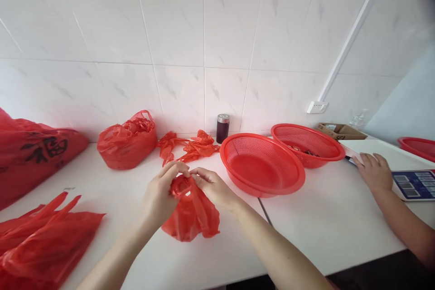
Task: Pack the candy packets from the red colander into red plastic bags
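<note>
A small red plastic bag [192, 215] hangs just above the white counter [333, 217] near its front edge. My left hand [161, 195] and my right hand [212, 186] both pinch the bag's top, fingers closed on the gathered handles, the fingertips almost touching each other. The bag bulges below my hands; what is inside is hidden.
A full red bag [127, 142] and loose red bags [190, 145] lie at the back, more red bags [41, 240] at the left. Two red colanders [261, 163] [307, 142], a dark jar [222, 128], a cardboard box [341, 131]. Another person's hand [374, 172] rests by a scale [413, 183].
</note>
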Demonstrator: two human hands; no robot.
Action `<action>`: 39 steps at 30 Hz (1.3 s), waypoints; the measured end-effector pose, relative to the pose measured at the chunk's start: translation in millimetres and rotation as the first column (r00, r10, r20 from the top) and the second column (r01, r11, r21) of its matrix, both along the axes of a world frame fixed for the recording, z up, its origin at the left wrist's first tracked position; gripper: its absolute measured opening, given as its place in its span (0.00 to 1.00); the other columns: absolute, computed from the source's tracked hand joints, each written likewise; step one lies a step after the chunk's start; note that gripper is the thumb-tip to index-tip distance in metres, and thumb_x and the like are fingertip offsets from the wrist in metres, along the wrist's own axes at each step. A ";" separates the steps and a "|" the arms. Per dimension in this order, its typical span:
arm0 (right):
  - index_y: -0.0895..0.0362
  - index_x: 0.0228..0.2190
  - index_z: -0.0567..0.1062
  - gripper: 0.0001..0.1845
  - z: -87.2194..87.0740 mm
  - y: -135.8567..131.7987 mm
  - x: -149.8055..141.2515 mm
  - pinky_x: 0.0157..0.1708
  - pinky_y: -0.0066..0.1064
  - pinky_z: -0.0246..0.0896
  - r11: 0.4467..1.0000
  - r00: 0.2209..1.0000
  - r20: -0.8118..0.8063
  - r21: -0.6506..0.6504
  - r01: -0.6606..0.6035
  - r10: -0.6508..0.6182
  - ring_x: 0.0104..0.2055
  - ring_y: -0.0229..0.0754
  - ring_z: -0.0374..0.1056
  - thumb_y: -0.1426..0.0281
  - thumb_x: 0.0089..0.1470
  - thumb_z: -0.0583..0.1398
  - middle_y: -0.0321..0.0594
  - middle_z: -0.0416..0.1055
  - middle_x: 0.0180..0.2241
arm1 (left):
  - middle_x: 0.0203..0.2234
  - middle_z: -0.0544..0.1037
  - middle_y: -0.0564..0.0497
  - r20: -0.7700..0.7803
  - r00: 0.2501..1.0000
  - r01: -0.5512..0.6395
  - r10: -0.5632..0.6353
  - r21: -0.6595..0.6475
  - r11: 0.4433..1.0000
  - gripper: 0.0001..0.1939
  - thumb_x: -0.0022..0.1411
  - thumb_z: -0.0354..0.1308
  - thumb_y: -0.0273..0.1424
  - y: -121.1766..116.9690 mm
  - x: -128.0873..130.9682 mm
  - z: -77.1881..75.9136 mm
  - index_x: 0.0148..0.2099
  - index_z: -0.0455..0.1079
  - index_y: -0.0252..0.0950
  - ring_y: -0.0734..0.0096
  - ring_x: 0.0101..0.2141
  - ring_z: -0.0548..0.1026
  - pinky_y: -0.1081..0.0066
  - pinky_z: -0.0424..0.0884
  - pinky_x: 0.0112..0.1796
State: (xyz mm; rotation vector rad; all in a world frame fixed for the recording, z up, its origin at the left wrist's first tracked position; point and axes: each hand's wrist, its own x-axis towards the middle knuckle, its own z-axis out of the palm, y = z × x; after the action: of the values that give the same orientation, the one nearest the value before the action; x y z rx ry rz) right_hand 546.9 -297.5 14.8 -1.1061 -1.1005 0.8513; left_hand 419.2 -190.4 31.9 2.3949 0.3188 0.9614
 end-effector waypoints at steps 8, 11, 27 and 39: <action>0.54 0.29 0.61 0.18 -29.9 -15.0 -7.1 0.33 0.28 0.63 0.905 0.900 0.110 -0.010 0.425 -0.422 0.29 0.36 0.66 0.54 0.60 0.57 0.30 0.63 0.26 | 0.27 0.78 0.51 -0.100 0.976 -0.217 0.193 -0.407 0.887 0.19 0.66 0.46 0.47 26.5 -55.0 -59.2 0.40 0.71 0.40 0.63 0.30 0.75 0.66 0.72 0.34; 0.53 0.29 0.59 0.20 -65.7 -19.1 6.8 0.33 0.31 0.67 0.865 0.869 -0.027 -0.116 0.488 -0.494 0.32 0.40 0.71 0.51 0.58 0.57 0.34 0.67 0.29 | 0.22 0.75 0.51 -0.063 0.952 -0.287 0.299 -0.519 0.805 0.23 0.62 0.49 0.52 35.4 -88.4 -98.6 0.28 0.69 0.39 0.64 0.27 0.73 0.67 0.74 0.31; 0.57 0.41 0.63 0.11 -117.9 23.1 -10.0 0.24 0.29 0.50 0.639 0.323 0.917 -0.105 0.762 -0.235 0.26 0.47 0.73 0.62 0.67 0.48 0.39 0.74 0.23 | 0.25 0.75 0.52 -0.392 0.848 -0.466 0.357 -0.230 0.855 0.14 0.69 0.40 0.42 18.6 6.8 -126.0 0.43 0.63 0.42 0.61 0.28 0.74 0.66 0.63 0.31; 0.56 0.42 0.68 0.10 -132.9 53.5 31.5 0.24 0.29 0.46 0.566 0.281 0.942 -0.134 0.813 -0.181 0.26 0.42 0.71 0.66 0.65 0.50 0.39 0.76 0.26 | 0.38 0.76 0.47 -0.670 0.635 -0.534 0.385 -0.022 0.845 0.17 0.66 0.53 0.42 68.2 49.7 -131.8 0.48 0.70 0.33 0.65 0.37 0.76 0.58 0.73 0.40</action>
State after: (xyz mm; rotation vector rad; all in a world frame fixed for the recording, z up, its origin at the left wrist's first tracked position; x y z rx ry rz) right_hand 578.4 -244.0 -118.1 -2.5281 -1.0701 -0.0731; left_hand 468.8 -122.3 -99.8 2.3937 1.2919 0.2006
